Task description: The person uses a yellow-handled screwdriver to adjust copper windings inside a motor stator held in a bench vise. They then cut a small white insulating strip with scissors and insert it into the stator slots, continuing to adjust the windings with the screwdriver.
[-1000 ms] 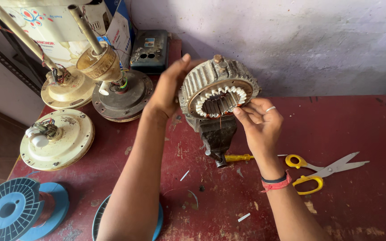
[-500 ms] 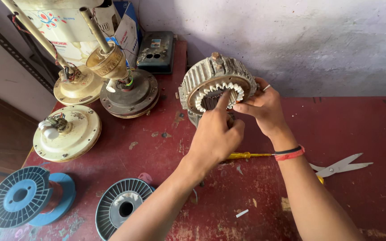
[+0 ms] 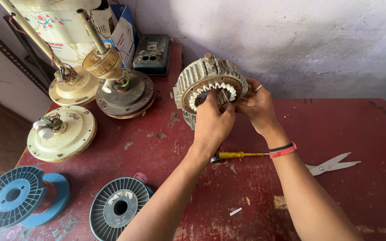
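Blue wire spools [image 3: 23, 201] lie lower left on the red bench [image 3: 354, 134], fan motor housings [image 3: 61, 134] upper left, while at upper centre the left hand [image 3: 211, 122] and right hand [image 3: 258, 107] both grip the upright finned stator [image 3: 208, 85], scissors [image 3: 331, 164] far right

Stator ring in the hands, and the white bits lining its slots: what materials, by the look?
Stator ring: looks like bare stacked steel, dull grey with rust-brown patches and a ribbed outer edge. White slot liners: matte white, thin, probably insulating paper or plastic; cannot tell which. Left hand and right hand grip it.
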